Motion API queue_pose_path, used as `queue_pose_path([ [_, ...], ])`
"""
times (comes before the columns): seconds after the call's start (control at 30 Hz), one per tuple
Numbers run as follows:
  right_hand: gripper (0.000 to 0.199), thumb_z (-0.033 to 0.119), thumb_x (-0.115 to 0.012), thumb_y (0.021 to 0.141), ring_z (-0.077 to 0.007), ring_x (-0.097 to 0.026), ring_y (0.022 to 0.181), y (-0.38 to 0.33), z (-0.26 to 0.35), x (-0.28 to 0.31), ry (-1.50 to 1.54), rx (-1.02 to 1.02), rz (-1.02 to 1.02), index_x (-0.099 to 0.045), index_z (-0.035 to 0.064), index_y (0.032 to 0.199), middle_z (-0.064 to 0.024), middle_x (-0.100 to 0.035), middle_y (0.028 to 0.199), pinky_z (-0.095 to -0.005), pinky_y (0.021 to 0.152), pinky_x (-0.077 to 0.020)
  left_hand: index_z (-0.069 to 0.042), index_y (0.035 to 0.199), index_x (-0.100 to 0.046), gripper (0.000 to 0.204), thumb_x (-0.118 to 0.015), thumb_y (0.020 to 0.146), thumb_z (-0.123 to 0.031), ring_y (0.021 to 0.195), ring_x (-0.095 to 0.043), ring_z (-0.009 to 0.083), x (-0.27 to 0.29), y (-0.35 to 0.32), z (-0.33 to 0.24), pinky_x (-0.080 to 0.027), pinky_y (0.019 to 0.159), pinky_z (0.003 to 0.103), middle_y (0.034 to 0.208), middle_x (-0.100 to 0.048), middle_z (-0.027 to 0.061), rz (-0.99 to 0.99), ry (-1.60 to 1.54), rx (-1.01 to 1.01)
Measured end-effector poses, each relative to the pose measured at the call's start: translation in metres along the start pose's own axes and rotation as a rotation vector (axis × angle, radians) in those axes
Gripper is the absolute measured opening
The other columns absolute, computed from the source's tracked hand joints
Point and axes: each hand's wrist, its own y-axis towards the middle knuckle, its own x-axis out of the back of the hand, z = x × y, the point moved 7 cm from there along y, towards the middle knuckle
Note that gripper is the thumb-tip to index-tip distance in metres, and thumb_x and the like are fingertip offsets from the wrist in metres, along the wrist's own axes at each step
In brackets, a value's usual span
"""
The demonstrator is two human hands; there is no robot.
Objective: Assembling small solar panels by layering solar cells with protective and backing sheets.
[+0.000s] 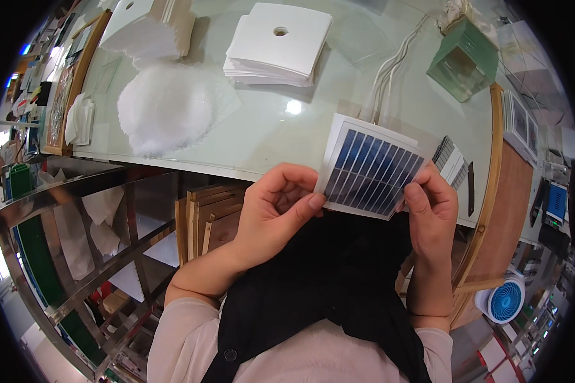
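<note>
A small solar panel (372, 173) with dark blue cells and a white border is held tilted above the table's near edge. My left hand (282, 203) pinches its left edge between thumb and curled fingers. My right hand (432, 207) grips the opposite edge, the thumb at the lower right corner. White sheet material and a clear film show behind the panel's upper edge. Just beyond it, white cables (390, 67) run over the pale table (255, 142). To the panel's right lie thin dark-and-white strips (450, 159).
At the back stand stacks of white square sheets with a hole (287, 38) and another white stack (150, 29). White translucent sheets (163, 108) lie in a rounded pile. A green box (464, 59) is at the far right. Metal racking (76, 255) and a blue fan (506, 299) flank me.
</note>
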Motion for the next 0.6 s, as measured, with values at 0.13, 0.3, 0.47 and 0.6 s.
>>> queue_pose_path([
  [0.13,0.013,0.010,-0.059,0.088,-0.0070,-0.044,0.066,0.000,-0.005,-0.001,0.004,-0.066,-0.038,-0.057,-0.0020,0.082,-0.0017,-0.048,0.086,-0.0190,0.060,-0.0366,0.001,0.111,-0.051,0.024,-0.056,0.088,0.001,0.087,-0.057,0.0091,-0.001,-0.002,-0.016,-0.047,0.076,0.022,0.098,-0.060,0.0072,-0.001,0.037,-0.167],
  [0.3,0.013,0.009,-0.059,0.088,-0.0070,-0.044,0.069,-0.002,-0.005,-0.003,-0.012,-0.085,-0.047,-0.058,-0.0024,0.082,-0.0012,-0.049,0.085,-0.0193,0.062,-0.0357,-0.001,0.115,-0.052,0.027,-0.057,0.088,-0.001,0.085,-0.055,0.0096,-0.001,0.001,-0.020,-0.045,0.079,0.022,0.092,-0.058,0.0067,0.065,0.250,-0.134],
  [0.47,0.013,0.008,-0.058,0.089,-0.0085,-0.045,0.078,-0.003,-0.001,-0.009,-0.095,-0.071,0.004,-0.058,-0.0043,0.083,-0.0019,-0.050,0.087,-0.0201,0.070,-0.0353,0.002,0.104,-0.057,0.016,-0.056,0.090,-0.007,0.079,-0.054,0.0107,0.002,0.006,-0.016,-0.044,0.073,0.024,0.088,-0.057,0.0050,0.128,0.393,-0.156],
  [0.6,0.013,0.007,-0.057,0.089,-0.0086,-0.045,0.078,-0.005,0.000,-0.009,-0.111,-0.075,0.008,-0.059,-0.0046,0.085,-0.0021,-0.051,0.088,-0.0202,0.070,-0.0356,0.002,0.097,-0.059,0.013,-0.057,0.090,-0.008,0.075,-0.050,0.0100,0.003,0.007,-0.008,-0.042,0.067,0.023,0.084,-0.057,0.0036,0.142,0.281,-0.067],
])
